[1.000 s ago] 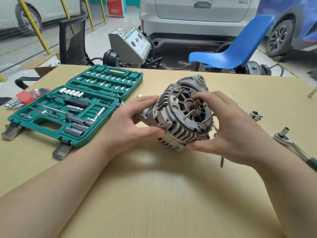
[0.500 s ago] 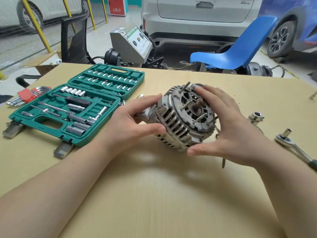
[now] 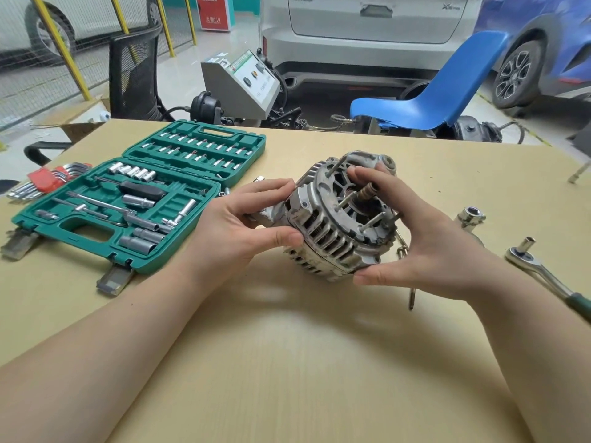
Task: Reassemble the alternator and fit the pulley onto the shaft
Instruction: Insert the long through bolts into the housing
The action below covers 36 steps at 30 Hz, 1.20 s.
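The grey alternator (image 3: 332, 228) is held just above the tan table, tilted so its open end faces me, with the shaft (image 3: 366, 193) and several long bolts sticking out. My left hand (image 3: 249, 225) grips its left side, thumb on the ribbed housing. My right hand (image 3: 425, 238) cups the right side, fingers over the top rim and thumb under the lower edge. A metal part that may be the pulley (image 3: 470, 217) lies on the table right of my right hand, partly hidden.
An open green socket set case (image 3: 144, 199) fills the table's left. Red-handled hex keys (image 3: 48, 180) lie beyond it. A ratchet with a socket (image 3: 543, 270) lies at the right edge, a loose bolt (image 3: 411, 298) below my right hand. A blue chair (image 3: 431, 94) stands behind the table.
The alternator has been turned and tilted in both hands; my right fingers moved from the shaft up onto the top rim, and the mounting lug now points to the upper right.
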Each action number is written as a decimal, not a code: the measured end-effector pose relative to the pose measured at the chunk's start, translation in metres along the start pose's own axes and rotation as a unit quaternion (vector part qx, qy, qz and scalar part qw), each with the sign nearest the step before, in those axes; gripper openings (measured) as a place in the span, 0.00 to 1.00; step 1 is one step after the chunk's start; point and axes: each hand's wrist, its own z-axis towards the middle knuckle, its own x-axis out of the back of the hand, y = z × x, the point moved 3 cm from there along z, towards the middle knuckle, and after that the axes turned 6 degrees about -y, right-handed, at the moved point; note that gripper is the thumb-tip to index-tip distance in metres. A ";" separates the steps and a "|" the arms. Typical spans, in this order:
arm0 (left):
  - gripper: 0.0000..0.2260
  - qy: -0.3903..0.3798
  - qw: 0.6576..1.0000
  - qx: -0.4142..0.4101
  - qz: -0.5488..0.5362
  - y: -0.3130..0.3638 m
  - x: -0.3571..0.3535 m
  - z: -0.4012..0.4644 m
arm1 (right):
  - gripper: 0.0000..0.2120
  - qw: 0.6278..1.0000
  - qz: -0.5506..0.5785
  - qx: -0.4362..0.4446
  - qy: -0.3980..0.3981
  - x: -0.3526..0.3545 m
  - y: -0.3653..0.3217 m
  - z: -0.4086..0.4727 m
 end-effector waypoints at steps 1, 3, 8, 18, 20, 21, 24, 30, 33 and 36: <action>0.29 0.000 1.000 -0.001 0.002 0.000 0.000 0.000 | 0.52 1.000 0.012 0.015 -0.004 0.007 -0.002 -0.001; 0.28 0.002 1.000 -0.002 0.008 0.000 0.001 0.000 | 0.43 0.993 0.075 0.041 0.081 0.034 0.001 -0.007; 0.29 0.004 1.000 -0.012 0.018 -0.001 0.000 -0.001 | 0.08 0.919 -0.003 -0.172 0.355 0.082 0.032 -0.027; 0.26 0.011 0.996 -0.023 0.081 0.008 -0.005 -0.001 | 0.09 0.892 -0.223 -0.392 -0.021 0.029 0.046 -0.012; 0.28 0.007 0.996 -0.019 0.087 0.009 -0.005 -0.001 | 0.08 0.890 -0.240 -0.388 -0.006 0.025 0.048 -0.008; 0.29 0.006 0.996 -0.017 0.086 0.009 -0.005 -0.001 | 0.07 0.890 -0.243 -0.387 0.001 0.025 0.049 -0.006; 0.31 0.006 0.998 -0.019 0.067 0.008 -0.005 -0.001 | 0.05 0.887 -0.249 -0.388 0.016 0.023 0.050 -0.005; 0.36 0.003 0.999 -0.020 0.050 0.005 -0.003 -0.001 | 0.07 0.902 -0.202 -0.374 0.081 0.027 0.048 -0.005; 0.37 0.004 0.999 -0.024 0.045 0.003 -0.004 0.000 | 0.07 0.919 -0.131 -0.346 0.136 0.034 0.042 -0.007; 0.33 0.006 0.999 -0.031 0.043 0.002 -0.004 0.000 | 0.06 0.930 -0.059 -0.298 0.205 0.037 0.038 -0.008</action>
